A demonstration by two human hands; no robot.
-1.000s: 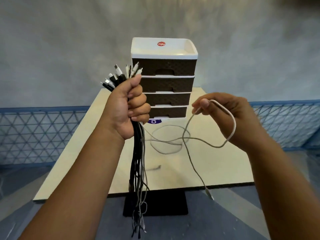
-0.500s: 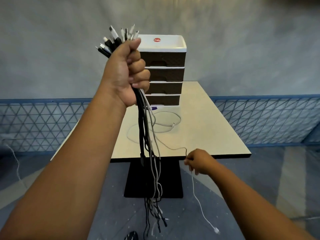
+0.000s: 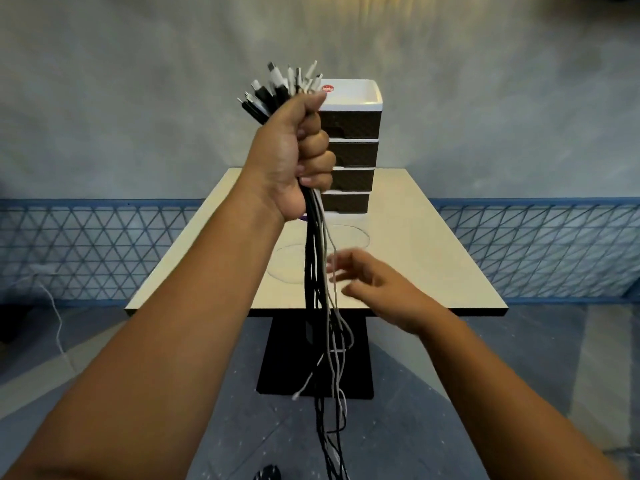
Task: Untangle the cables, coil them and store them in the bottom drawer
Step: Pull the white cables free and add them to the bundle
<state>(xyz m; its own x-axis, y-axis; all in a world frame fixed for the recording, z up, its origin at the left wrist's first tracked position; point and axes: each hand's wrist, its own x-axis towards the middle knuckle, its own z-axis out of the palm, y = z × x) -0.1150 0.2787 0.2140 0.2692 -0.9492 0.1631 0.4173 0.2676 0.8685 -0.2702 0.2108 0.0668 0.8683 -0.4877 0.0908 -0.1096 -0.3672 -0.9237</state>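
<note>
The left hand (image 3: 294,157) was raised high and clenched around a thick bundle of cables (image 3: 317,271), black and white together, with the plug ends (image 3: 280,88) fanned out above the fist and the long tails hanging straight down below it, past the near edge of the worktop (image 3: 433,265) toward the floor. The right hand (image 3: 374,285) was lower and just right of the hanging strands, fingers spread and relaxed, blurred with motion and holding nothing; whether a fingertip touched a strand could not be told. Beyond the left hand stood the drawer unit (image 3: 353,147), its bottom drawer (image 3: 346,202) closed, just behind the fist's lower edge. A loose white cable (image 3: 349,233) lay in faint loops on the worktop between the hands and the drawers. The step in hand seemed to be picking the next single cable out of the bundle. To do it well, the right hand would best take one strand near the fist, where the cables ran parallel, and follow it downward, since the tails crossed and snagged lower down. The left grip should loosen only enough to let that one plug slip free, otherwise the whole bunch could drop. A slow, steady pull would likely keep knots from tightening.
</note>
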